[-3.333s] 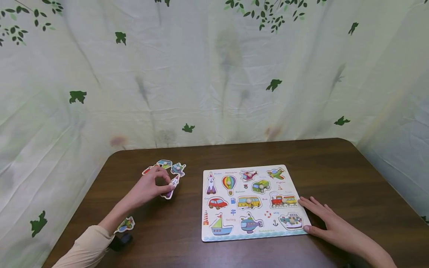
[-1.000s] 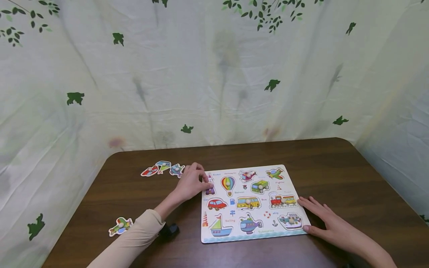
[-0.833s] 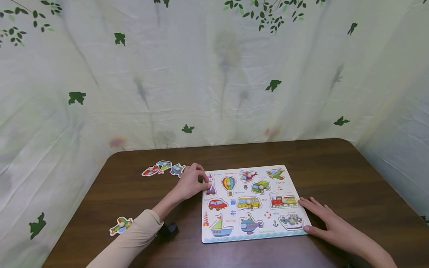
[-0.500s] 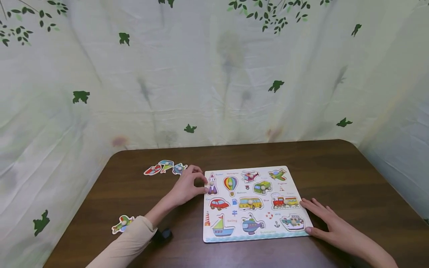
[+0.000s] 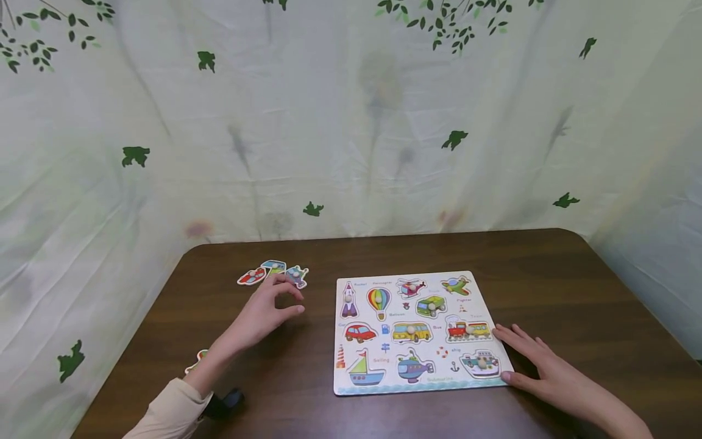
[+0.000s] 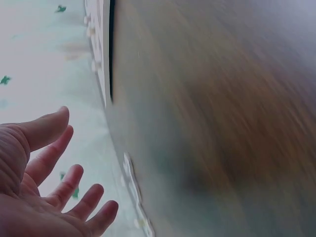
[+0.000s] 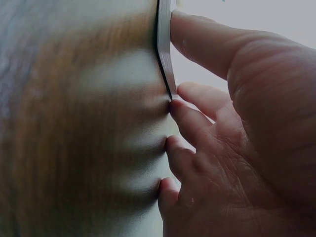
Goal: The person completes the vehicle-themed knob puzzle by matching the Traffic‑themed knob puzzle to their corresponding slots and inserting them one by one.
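A white peg puzzle board (image 5: 417, 389) with vehicle pictures lies on the table. Its rocket piece (image 5: 348, 302) sits in the top-left recess, knob up. My left hand (image 5: 263, 314) hovers left of the board, thumb and fingers apart, holding nothing. Just beyond its fingers lie a red car piece (image 5: 251, 277), a sailboat piece (image 5: 273, 265) partly covered by the hand, and a submarine piece (image 5: 298, 275). My right hand (image 5: 540, 363) rests at the board's right edge. In the right wrist view its thumb touches the board's side (image 7: 165, 49), other fingertips down on the table.
An airplane piece (image 5: 196, 361) lies near the table's left edge, mostly hidden behind the left forearm. A black strap device (image 5: 223, 403) sits at the left wrist. Behind the brown table (image 5: 554, 274) hangs a pale leaf-patterned curtain (image 5: 351, 122).
My left hand carried the rocket piece from the loose pile to the board, set it in its recess and let go. It has since moved back left toward the pile. The right hand stayed put.
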Motion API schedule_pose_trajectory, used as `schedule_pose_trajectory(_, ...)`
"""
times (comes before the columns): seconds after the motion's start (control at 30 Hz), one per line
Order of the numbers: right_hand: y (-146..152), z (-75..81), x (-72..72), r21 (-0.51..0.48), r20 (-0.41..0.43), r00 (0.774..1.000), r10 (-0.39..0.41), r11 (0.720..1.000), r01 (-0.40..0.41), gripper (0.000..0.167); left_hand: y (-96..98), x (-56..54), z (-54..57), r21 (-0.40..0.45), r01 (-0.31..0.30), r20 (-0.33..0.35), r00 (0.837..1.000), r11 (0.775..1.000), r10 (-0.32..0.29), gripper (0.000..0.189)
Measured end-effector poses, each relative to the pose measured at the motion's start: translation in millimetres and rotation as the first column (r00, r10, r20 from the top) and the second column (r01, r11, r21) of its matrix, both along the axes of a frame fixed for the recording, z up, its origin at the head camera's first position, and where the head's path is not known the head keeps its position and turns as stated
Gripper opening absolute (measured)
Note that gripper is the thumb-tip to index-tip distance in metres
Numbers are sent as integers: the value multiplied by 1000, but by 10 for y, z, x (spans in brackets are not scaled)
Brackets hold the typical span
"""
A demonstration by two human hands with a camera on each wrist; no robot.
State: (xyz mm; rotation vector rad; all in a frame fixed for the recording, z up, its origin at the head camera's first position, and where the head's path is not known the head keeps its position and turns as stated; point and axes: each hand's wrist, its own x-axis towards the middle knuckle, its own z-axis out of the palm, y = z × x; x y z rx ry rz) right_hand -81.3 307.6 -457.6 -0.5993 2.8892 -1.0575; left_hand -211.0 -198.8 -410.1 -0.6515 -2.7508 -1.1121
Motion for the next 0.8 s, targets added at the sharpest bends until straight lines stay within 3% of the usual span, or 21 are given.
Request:
schedule_pose_trajectory(0.23,-3,13,8,-5,10,1000,-3,1000,3,68,-301,148,72,-24,-30,-23,999,999,30,16)
schedule_pose_trajectory(0.57,15,22,-1,8,22,999,-22,1000,22,69,-745,349,91,-104,-78,-86,994,991,69,16)
schedule_pose_trajectory(0.8,-5,2,0,5,-29,1000,7,1000,-7,69,-1100,515,70,-176,-73,-125,991,982,51,19)
